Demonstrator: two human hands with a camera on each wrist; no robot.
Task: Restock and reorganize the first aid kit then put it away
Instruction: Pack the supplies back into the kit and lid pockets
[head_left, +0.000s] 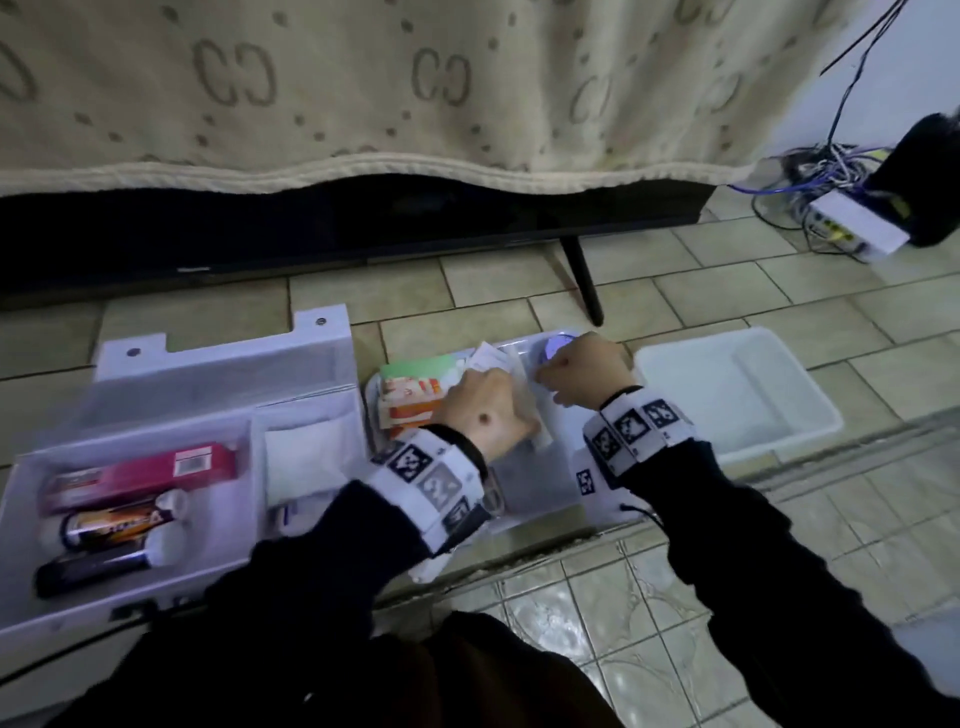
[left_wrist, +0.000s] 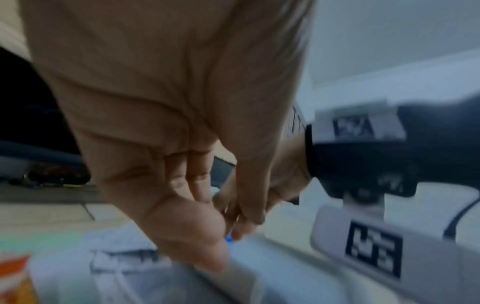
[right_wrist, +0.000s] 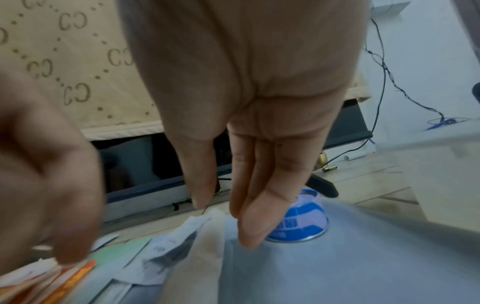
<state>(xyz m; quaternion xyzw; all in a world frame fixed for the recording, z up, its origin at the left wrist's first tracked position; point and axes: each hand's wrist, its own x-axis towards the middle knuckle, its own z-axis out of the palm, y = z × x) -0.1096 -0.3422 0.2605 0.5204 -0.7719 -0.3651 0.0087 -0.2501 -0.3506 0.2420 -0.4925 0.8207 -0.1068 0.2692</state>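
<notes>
The open white first aid kit (head_left: 156, 374) lies on the floor at the left. It holds a pink box (head_left: 140, 475), dark tubes (head_left: 119, 525) and a white gauze pack (head_left: 304, 457). Beside it a white tray (head_left: 535, 483) carries orange-and-white boxes (head_left: 410, 402), a green box (head_left: 415, 370), white paper packets (head_left: 491, 356) and a round blue-and-white tin (head_left: 553, 347). My left hand (head_left: 483, 410) is over the packets (left_wrist: 233, 279), thumb and fingers pinching them. My right hand (head_left: 582, 371) hovers at the tin (right_wrist: 303, 224), fingers (right_wrist: 249, 226) straight and holding nothing.
An empty white bin (head_left: 810, 410) sits to the right of the tray. Behind stand a black TV leg (head_left: 584, 280), a patterned blanket (head_left: 363, 104), and a router with tangled cables (head_left: 852, 223) at the far right. Tiled floor surrounds everything.
</notes>
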